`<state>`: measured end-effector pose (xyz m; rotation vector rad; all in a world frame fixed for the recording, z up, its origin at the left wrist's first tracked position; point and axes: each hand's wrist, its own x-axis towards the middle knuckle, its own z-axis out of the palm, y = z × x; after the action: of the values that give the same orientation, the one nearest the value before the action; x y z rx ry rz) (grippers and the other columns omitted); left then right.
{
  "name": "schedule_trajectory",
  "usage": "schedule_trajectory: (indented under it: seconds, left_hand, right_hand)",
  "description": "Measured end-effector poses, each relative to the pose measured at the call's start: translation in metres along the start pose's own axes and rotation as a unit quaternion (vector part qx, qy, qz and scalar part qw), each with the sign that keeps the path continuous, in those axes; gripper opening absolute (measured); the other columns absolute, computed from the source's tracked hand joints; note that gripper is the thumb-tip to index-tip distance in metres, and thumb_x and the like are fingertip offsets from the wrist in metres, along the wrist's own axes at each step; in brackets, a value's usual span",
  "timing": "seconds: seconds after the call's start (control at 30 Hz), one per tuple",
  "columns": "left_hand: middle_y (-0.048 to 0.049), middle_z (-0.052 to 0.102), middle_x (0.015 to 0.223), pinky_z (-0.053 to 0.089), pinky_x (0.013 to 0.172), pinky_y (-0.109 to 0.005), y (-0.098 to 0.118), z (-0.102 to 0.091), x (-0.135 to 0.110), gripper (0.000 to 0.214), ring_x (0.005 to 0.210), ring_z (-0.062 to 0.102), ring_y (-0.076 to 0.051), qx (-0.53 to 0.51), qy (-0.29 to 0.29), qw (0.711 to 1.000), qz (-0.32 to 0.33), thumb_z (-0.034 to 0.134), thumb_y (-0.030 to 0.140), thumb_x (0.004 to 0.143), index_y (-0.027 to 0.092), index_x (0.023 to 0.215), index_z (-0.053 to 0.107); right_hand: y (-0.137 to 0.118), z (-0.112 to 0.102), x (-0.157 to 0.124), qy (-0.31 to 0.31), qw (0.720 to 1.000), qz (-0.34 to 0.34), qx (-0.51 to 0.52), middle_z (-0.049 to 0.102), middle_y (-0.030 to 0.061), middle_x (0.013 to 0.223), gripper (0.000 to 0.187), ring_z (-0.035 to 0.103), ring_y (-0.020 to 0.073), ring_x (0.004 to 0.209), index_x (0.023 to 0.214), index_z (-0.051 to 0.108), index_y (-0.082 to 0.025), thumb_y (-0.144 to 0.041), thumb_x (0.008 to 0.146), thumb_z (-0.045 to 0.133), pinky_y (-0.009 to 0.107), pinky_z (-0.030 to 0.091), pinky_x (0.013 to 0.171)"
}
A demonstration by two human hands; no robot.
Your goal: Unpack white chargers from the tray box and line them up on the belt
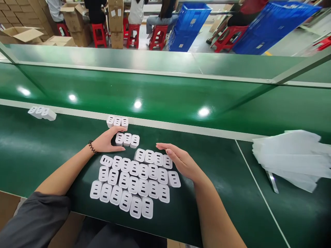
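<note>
Many white plug-in USB chargers with dark port slots stand on the dark green table. Several slanting rows of chargers (134,185) lie in front of me. My left hand (107,139) curves with thumb and fingers apart around the left end of a row of three chargers (127,139). Its fingertips reach in front of another three chargers (117,121) by the white strip; whether they touch is unclear. My right hand (182,162) has its fingers stretched out, thumb alongside, beside the right end of a row of chargers (153,157). I see nothing held in it.
Three more chargers (42,113) sit at the far left. A fanned pile of white translucent sheets (292,155) lies at right, over a metal strip (272,182). Beyond the green belt (165,94) are blue crates (190,24), cardboard boxes (74,22) and people seated on red stools (158,36).
</note>
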<state>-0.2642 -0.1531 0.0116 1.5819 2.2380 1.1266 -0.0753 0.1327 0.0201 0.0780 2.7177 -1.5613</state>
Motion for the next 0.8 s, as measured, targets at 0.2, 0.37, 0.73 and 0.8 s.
schedule_trajectory:
  seconds: [0.2, 0.37, 0.73, 0.8]
  left_hand:
    - [-0.0109, 0.058, 0.129, 0.049, 0.101, -0.039, -0.003, 0.007, 0.003, 0.059, 0.116, 0.059, -0.024, -0.047, -0.013, 0.998, -0.035, 0.074, 0.036, 0.077, 0.021, 0.127, 0.046]
    - [-0.0100, 0.061, 0.125, 0.050, 0.099, -0.037, -0.003, 0.011, 0.005, 0.055, 0.113, 0.061, -0.022, -0.053, -0.010, 0.998, -0.031, 0.072, 0.035, 0.079, 0.020, 0.125, 0.046]
    - [-0.0071, 0.065, 0.116, 0.052, 0.094, -0.034, -0.004, 0.011, 0.003, 0.052, 0.106, 0.064, -0.020, -0.035, -0.002, 0.999, -0.027, 0.069, 0.038, 0.081, 0.020, 0.124, 0.046]
    - [-0.0069, 0.065, 0.115, 0.052, 0.095, -0.034, -0.004, 0.012, 0.004, 0.054, 0.106, 0.064, -0.019, -0.037, -0.001, 0.999, -0.018, 0.069, 0.037, 0.081, 0.020, 0.126, 0.045]
  right_hand:
    - [-0.007, -0.001, 0.002, 0.034, 0.999, -0.026, -0.016, 0.066, 0.0075, 0.122, 0.038, 0.061, 0.0263, 0.114, 0.123, 0.063, -0.026, -0.049, 0.099, 0.043, 0.044, 0.053, 0.098]
    - [-0.037, 0.001, 0.035, -0.027, 0.989, -0.120, -0.078, 0.059, 0.0035, 0.134, 0.036, 0.053, 0.0246, 0.126, 0.131, 0.057, -0.030, -0.032, 0.097, 0.048, 0.046, 0.047, 0.106]
    - [-0.061, 0.022, 0.081, -0.113, 0.928, -0.119, -0.335, 0.065, 0.0092, 0.112, 0.046, 0.064, 0.0258, 0.096, 0.136, 0.052, -0.022, -0.025, 0.090, 0.054, 0.037, 0.054, 0.074]
    - [-0.065, 0.028, 0.082, -0.099, 0.927, -0.071, -0.355, 0.067, 0.0094, 0.108, 0.051, 0.065, 0.0259, 0.089, 0.140, 0.048, -0.022, -0.030, 0.091, 0.055, 0.035, 0.053, 0.070]
